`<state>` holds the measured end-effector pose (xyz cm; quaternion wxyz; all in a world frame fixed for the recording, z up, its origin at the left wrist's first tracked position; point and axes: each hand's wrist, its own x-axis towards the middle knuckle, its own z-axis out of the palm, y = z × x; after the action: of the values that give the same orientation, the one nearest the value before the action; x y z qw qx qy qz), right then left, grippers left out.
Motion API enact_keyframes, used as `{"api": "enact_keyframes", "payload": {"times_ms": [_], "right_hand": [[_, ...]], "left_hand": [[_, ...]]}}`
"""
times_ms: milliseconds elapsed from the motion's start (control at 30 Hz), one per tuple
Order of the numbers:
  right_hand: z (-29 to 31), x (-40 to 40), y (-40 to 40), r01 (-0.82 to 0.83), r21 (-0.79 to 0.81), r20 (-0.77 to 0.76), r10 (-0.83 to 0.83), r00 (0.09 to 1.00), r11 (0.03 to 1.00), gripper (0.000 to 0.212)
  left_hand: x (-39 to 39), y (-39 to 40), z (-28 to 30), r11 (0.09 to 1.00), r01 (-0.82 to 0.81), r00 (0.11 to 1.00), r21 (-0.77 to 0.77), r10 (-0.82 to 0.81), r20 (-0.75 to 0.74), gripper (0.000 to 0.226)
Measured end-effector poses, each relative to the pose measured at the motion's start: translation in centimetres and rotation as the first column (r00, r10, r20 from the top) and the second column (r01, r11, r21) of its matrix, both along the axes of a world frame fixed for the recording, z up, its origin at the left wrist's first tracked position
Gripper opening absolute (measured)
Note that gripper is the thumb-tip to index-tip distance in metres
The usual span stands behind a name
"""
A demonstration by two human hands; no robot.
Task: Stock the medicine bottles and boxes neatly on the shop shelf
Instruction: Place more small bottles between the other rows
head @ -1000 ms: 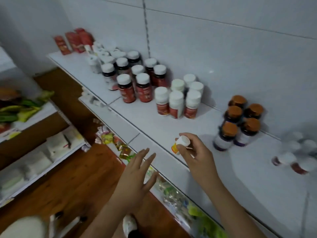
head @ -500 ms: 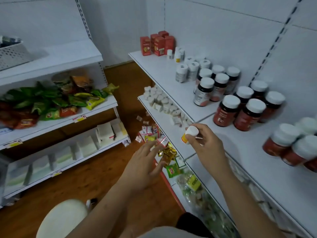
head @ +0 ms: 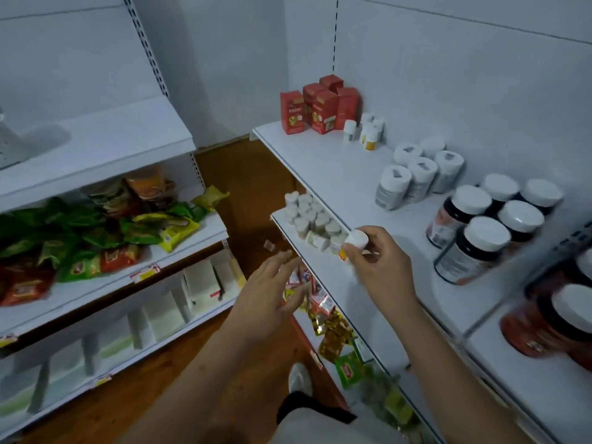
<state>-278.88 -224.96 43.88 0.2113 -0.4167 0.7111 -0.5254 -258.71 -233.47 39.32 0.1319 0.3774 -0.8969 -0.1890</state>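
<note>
No wording comes through legibly anywhere. The red boxes (head: pixel 315 105) at the far end of the top shelf (head: pixel 323 161) carry printed labels, as do the dark bottles (head: pixel 474 232) nearer along it, all too blurred to read.

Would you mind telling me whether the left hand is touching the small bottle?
Apart. The head view shows the left hand open, with a clear gap to the small white-capped bottle, pinched by the right hand.
</note>
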Motion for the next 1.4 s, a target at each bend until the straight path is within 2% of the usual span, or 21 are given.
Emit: {"api": "enact_keyframes", "payload": {"times_ms": [133,300,467,567,700,800,900,1033,1133,1300,1400], "right_hand": [[0.3,-1.5,-8.4,0.110,-0.073,0.048,-0.107,0.993,0.991,0.019],[0.3,-3.9,-17.7,0.233,-0.118,0.094,-0.222,0.970,0.965,0.016],[0.8,-6.6,-23.9,0.395,-0.114,0.043,-0.393,0.919,0.912,0.015],[0.2,-8.9,-27.4,0.493,-0.128,-0.054,-0.502,0.863,0.861,0.018],[-2.2,-11.2,-31.0,0.545,-0.018,-0.164,-0.540,0.825,0.838,0.023],[-3.5,-10.8,-31.2,0.596,0.052,-0.174,-0.580,0.796,0.801,0.026],[-3.6,-10.5,-31.2,0.676,0.109,-0.190,-0.653,0.733,0.728,0.026],[-3.1,-10.4,-32.5,0.734,0.135,-0.225,-0.701,0.677,0.666,0.010],[-2.7,-10.7,-33.3,0.772,0.153,-0.269,-0.726,0.633,0.617,0.009],[-1.1,-8.5,-32.9,0.806,0.215,-0.258,-0.763,0.592,0.552,0.031],[-0.4,-4.7,-31.4,0.826,0.179,-0.261,-0.784,0.563,0.534,0.035]], "left_hand": [[-2.3,-9.7,1.4,0.995,0.089,0.995,-0.052,-0.086,0.055,0.059],[-6.2,-20.4,2.2,0.980,0.142,0.990,-0.141,-0.143,0.003,0.055],[-11.2,-26.8,2.4,0.956,0.252,0.965,-0.151,-0.260,-0.041,0.053],[-14.6,-30.1,2.6,0.926,0.341,0.938,-0.160,-0.347,-0.012,0.054],[-18.3,-34.7,1.2,0.874,0.463,0.886,-0.145,-0.461,0.054,0.058],[-19.5,-36.6,0.5,0.848,0.507,0.862,-0.158,-0.501,0.078,0.058],[-19.7,-36.9,0.6,0.824,0.541,0.839,-0.168,-0.542,0.042,0.059],[-19.7,-37.2,0.2,0.821,0.545,0.835,-0.171,-0.549,0.026,0.058],[-19.7,-37.2,0.1,0.813,0.557,0.826,-0.168,-0.563,0.015,0.058],[-19.7,-37.4,0.0,0.797,0.574,0.813,-0.189,-0.582,0.013,0.059],[-19.5,-37.3,0.2,0.761,0.624,0.776,-0.176,-0.631,0.024,0.059]]}}
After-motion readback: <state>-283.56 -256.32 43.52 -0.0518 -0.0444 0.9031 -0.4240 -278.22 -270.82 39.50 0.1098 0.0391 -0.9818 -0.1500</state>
